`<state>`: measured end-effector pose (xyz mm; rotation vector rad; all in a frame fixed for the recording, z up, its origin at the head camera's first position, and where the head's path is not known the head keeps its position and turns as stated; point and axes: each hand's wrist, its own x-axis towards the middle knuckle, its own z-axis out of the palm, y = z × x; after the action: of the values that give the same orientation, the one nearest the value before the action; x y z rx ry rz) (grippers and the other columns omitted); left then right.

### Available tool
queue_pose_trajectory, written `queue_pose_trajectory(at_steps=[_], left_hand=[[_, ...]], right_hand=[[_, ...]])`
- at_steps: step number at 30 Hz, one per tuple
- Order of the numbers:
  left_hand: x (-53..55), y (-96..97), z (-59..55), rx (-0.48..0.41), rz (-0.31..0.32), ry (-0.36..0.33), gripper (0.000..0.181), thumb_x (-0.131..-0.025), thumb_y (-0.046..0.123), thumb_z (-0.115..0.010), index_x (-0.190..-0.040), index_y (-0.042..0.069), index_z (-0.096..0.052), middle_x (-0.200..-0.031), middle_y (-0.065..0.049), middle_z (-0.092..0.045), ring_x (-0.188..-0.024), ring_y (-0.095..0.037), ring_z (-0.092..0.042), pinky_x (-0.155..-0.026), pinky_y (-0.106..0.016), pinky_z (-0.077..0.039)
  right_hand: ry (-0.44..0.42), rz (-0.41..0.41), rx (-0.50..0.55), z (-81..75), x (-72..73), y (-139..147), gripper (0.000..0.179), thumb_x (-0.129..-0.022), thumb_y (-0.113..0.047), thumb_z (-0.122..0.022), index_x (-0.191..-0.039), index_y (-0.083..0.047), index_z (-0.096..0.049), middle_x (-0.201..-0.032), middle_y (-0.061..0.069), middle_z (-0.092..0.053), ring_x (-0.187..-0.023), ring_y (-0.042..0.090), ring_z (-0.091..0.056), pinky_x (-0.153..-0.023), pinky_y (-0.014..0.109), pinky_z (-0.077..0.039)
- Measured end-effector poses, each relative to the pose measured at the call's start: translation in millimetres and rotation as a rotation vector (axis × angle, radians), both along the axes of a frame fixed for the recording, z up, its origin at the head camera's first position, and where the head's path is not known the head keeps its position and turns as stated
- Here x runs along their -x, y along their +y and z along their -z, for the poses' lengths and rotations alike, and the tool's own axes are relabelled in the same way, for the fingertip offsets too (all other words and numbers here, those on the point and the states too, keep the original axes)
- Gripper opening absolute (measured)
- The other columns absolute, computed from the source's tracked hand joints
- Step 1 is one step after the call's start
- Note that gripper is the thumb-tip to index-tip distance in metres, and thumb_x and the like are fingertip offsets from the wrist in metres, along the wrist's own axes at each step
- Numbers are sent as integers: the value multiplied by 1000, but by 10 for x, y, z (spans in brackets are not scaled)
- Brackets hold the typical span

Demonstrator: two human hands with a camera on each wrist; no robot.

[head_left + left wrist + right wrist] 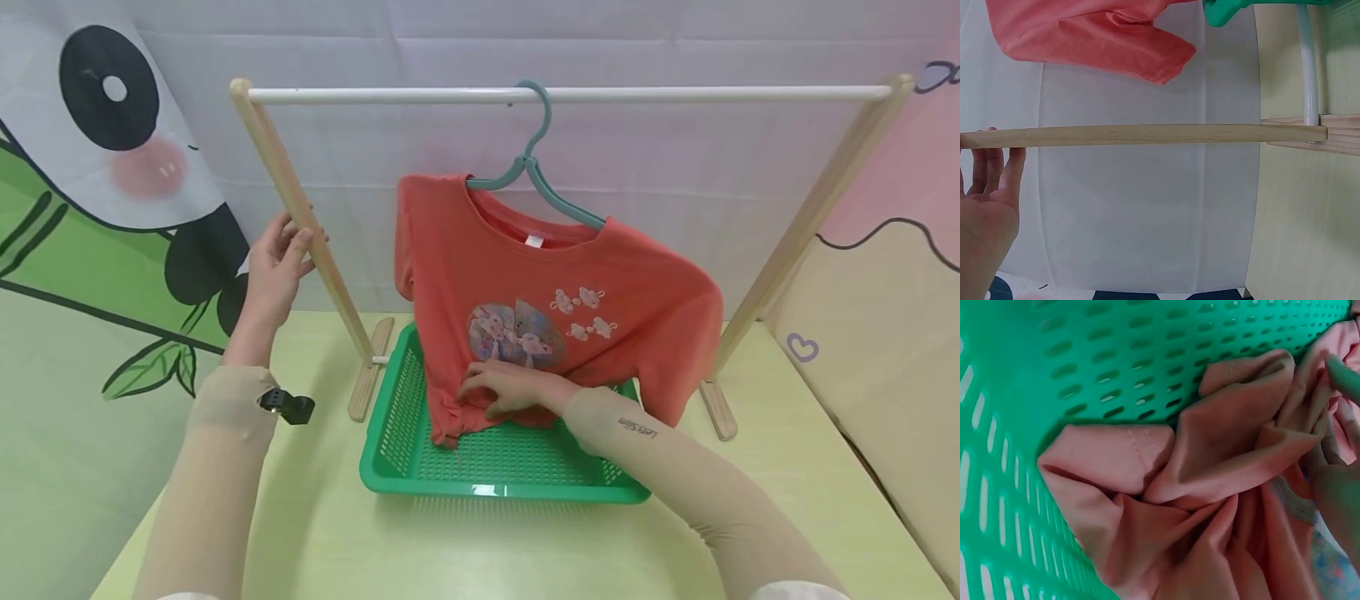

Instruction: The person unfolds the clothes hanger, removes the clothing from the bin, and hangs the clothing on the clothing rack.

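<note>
A red T-shirt [525, 283] with a printed picture on its chest hangs from a teal hanger [555, 196] hooked over the white bar of a small clothes rack. Its lower part drops into a green basket [495, 487], where the hem lies in folds. My right hand [513, 387] is at the lower front of the shirt, fingers bent, with folds of the cloth [1210, 456] between thumb and fingers in the right wrist view. At the left, my left hand [277, 258] grips the rack's wooden post [322, 258], thumb in front and fingertips behind it.
The white bar [712, 95] runs across to a second wooden post [810, 225] on the right. Wooden feet [371, 367] stand on the pale yellow table [480, 558] at both sides of the basket. A printed cloth backdrop [885, 317] surrounds the table.
</note>
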<state>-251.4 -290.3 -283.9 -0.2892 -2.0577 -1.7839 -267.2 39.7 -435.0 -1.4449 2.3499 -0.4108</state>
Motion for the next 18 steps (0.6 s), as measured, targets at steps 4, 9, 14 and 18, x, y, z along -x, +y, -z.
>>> queue_pose_trajectory(at_steps=[4, 9, 14, 18], left_hand=[[27, 7, 10, -6, 3, 14, 43, -99, 24, -58, -142, 20, -53, -109, 8, -64, -107, -10, -62, -89, -19, -55], [49, 6, 11, -2, 7, 16, 43, -99, 24, -58, -142, 20, -53, -110, 5, -64, -107, -10, -62, -90, -20, -55], [40, -8, 24, 6, 8, 9, 44, -99, 25, -57, -143, 21, -51, -111, 5, -63, -108, -11, -61, -92, -23, -54], [42, -15, 33, 0, 6, 7, 44, -99, 25, -57, -143, 21, -52, -110, 8, -63, -108, -11, -61, -91, -21, -55]], right_hand=[[26, 14, -7, 18, 28, -5, 39, -90, -8, -71, -126, -21, -67, -125, 1, -56, -111, 17, -53, -94, 32, -47], [76, 12, 76, 36, 63, -8, 21, -94, -4, -65, -110, -14, -73, -111, 2, -64, -100, 16, -61, -82, 24, -49], [84, 40, 125, -14, 88, 32, 12, -96, -9, -64, -98, -15, -74, -101, 0, -66, -90, 12, -60, -78, 22, -50], [87, 70, 167, -178, 109, 85, 12, -97, -11, -64, -97, -16, -74, -99, -2, -66, -92, 10, -61, -81, 25, -52]])
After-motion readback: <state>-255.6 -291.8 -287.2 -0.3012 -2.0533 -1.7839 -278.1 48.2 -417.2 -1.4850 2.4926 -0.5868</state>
